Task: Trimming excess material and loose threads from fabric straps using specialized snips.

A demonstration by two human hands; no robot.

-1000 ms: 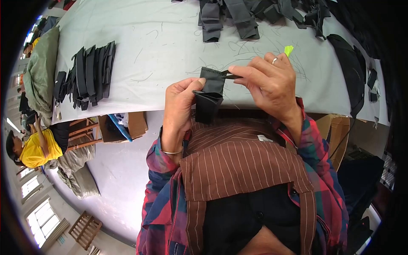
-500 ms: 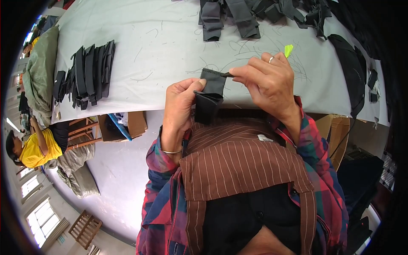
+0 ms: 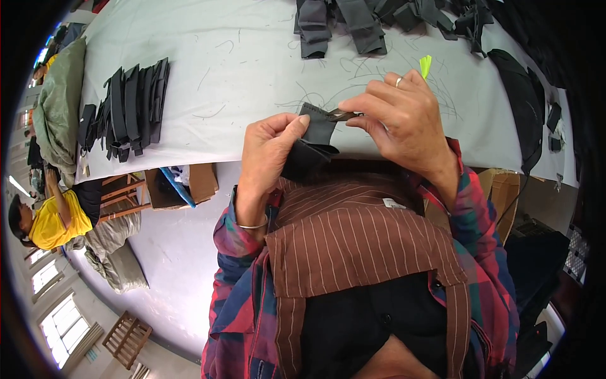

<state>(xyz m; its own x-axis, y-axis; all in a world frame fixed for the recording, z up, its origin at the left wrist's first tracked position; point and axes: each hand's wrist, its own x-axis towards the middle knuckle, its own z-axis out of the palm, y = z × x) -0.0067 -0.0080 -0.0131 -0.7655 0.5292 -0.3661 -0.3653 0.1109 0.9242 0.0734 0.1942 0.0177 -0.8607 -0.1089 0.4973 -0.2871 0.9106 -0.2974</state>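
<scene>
Between the thumb and fingers of my left hand (image 3: 270,145) is a folded black fabric strip (image 3: 317,129), its stitched end pointing up and the rest hanging near the table's front edge. My right hand (image 3: 404,120) is closed around a pair of thread snips (image 3: 344,116). Their dark blades meet the strip's right edge near the top; whether thread lies between them is too small to tell. A bright yellow-green tag (image 3: 425,66) sticks out above the right fist, and the snips' handles are mostly hidden in the palm.
Loose dark threads lie scattered on the white-covered table (image 3: 208,57). A row of folded black strips (image 3: 132,107) sits at left, and a heap of black strips (image 3: 360,25) at the far side. Black fabric (image 3: 517,95) lies at right. A person in yellow (image 3: 60,218) is farther left.
The snips have turned so their blades show and now reach the strip's edge. My right hand has shifted slightly, and the strip has tilted with its lower fold swung right.
</scene>
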